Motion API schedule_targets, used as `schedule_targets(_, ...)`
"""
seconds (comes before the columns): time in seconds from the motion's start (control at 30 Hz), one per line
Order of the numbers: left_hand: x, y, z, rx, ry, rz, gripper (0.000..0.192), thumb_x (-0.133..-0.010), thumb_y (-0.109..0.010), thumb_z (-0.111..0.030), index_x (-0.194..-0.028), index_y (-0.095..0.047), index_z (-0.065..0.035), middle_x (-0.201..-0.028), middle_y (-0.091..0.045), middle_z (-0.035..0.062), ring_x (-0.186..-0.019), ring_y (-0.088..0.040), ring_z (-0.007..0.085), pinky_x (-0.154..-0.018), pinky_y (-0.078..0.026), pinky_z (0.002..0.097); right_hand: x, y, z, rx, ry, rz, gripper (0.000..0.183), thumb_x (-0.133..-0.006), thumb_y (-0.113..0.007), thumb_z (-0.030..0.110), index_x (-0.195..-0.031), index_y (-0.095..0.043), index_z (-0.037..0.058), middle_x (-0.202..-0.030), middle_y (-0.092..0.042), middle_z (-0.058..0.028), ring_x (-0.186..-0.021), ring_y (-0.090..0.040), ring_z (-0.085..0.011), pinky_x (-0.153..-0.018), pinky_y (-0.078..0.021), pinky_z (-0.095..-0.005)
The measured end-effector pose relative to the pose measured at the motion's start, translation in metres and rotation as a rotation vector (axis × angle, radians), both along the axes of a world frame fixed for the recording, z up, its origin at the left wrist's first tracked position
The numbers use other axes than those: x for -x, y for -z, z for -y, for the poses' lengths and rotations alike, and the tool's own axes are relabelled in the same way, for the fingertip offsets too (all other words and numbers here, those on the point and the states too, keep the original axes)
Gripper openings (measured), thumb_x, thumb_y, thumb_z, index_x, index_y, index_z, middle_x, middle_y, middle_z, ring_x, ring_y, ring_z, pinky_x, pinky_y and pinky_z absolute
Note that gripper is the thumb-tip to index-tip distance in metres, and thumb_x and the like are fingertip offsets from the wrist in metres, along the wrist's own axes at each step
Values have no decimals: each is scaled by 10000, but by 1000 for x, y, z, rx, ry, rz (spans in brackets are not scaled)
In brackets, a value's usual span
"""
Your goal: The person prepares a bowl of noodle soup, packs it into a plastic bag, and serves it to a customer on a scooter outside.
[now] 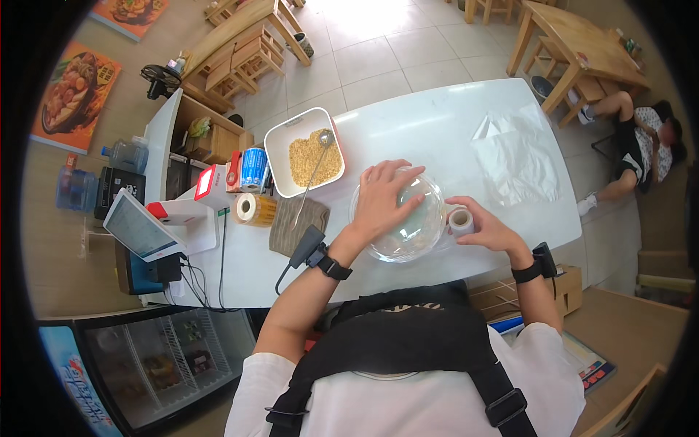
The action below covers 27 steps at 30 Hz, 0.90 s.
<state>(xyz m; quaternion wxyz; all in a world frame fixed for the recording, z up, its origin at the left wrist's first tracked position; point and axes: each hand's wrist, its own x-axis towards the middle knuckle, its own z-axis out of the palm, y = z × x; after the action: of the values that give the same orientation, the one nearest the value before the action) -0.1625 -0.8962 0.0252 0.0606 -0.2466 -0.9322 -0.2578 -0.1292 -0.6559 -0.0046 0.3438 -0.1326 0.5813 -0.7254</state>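
Observation:
A round, clear bowl or lid [407, 237] with shiny clear film over it lies on the white counter [415, 120] before me. My left hand [385, 205] rests on its top left part, fingers spread. At its right side, my right hand [489, 226] grips an upright roll of clear film [460, 219] between thumb and fingers; film seems to run from the roll towards the round thing. Behind my left hand stands a white square tub [278, 164] of chopped nuts or grain [308, 158], with a long-handled metal spoon [326, 137] leaning in it.
Thin white plastic bags [513, 158] lie at the right. On the left are a folded brown cloth [289, 240], a yellow label roll [256, 210], a blue roll [254, 168], a tablet terminal [142, 224] and black cables [202, 284]. A person [644, 136] sits beyond the counter's right end.

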Motion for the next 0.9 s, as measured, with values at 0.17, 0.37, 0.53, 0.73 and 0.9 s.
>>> schedule_targets(0.17,7,-1,-4,29,158,8,448,-752,-553,-361,-1164,-533,-187,-1172,-483,77,-1122,-401,264,-958,-246,418,17,25,-1,-91,33,-383,570,-647,-717,32,-1152,-455,71,-1084,-500,-36,-1014,-460,-137,-891,-366,-282)
schedule_targets(0.37,14,-1,-1,42,287,2,443,-740,-550,-360,-1154,-546,-203,-1156,-495,79,-1112,-410,270,-965,-248,418,20,18,-4,-83,18,-308,502,-640,-721,22,-1087,-495,67,-1037,-496,-14,-987,-460,-125,-854,-382,-260)
schedule_targets(0.53,22,-9,-10,62,431,103,529,-761,-540,-383,-1247,-454,-192,-1195,-477,115,-1163,-388,298,-987,-243,445,35,25,-6,94,79,-282,514,-632,-722,7,-1081,-478,59,-1016,-491,1,-985,-459,-105,-817,-404,-228)
schedule_targets(0.73,-9,-9,-20,145,-229,14,615,-817,-520,-397,-1338,-316,-143,-1383,-226,175,-1266,-215,392,-972,-202,576,28,38,7,-26,296,-258,513,-655,-722,22,-1090,-454,69,-981,-475,17,-928,-465,-78,-817,-410,-233)
schedule_targets(0.9,-32,14,-15,26,-414,172,538,-817,-520,-374,-1272,-406,-111,-1337,-273,182,-1250,-215,382,-950,-159,609,16,29,7,-152,249,-347,440,-672,-706,33,-1023,-445,74,-959,-478,7,-908,-459,-78,-793,-402,-227)
